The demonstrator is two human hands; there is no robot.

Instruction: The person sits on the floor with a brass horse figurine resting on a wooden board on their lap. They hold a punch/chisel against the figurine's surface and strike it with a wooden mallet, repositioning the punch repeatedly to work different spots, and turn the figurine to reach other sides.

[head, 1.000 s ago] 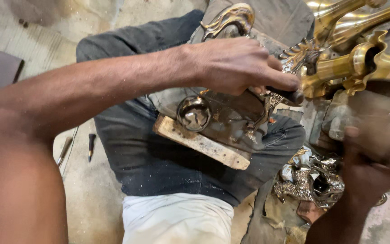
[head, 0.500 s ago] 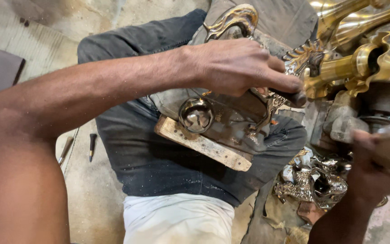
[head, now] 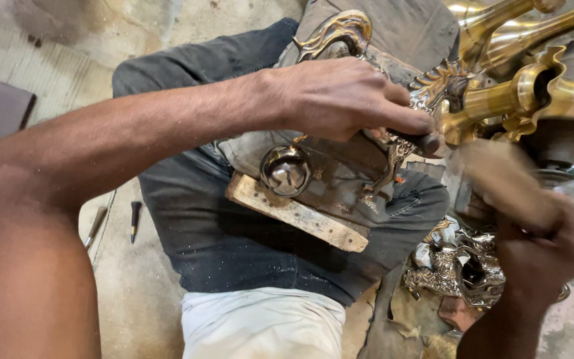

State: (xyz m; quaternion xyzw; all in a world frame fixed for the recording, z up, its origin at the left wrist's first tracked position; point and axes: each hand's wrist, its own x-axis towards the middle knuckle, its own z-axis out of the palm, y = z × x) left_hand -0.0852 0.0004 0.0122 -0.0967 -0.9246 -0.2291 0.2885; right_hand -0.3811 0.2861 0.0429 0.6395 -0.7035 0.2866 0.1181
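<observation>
- Since half a second ago, the right hand (head: 553, 249) has swung its blurred brownish tool (head: 506, 183) up and inward, so the tool's end now sits just below the brass ornamental piece (head: 499, 100); earlier that hand hung lower, near the frame's right edge.
- The left hand (head: 347, 100) has stayed put, fingers closed around a dark handle-like tool (head: 420, 139) whose tip touches the brass ornamental piece at its left end.
- The right hand is closed around the lower end of the blurred tool; motion blur hides what kind of tool it is.
- The brass ornamental piece, with curved golden arms and leaf-shaped edges, lies at the upper right, resting over the person's lap.
- Left of and below the brass ornamental piece, a worn wooden block (head: 297, 213) lies slanted across the dark trousers (head: 234, 246), with a round shiny metal cup (head: 286, 171) touching its upper edge.
- Directly below the brass ornamental piece, beside the right hand, a heap of silvery cast fittings (head: 456, 269) lies on the floor (head: 134, 312).
- Far left of the brass ornamental piece, two slim hand tools (head: 134, 219) lie on the dusty floor.
</observation>
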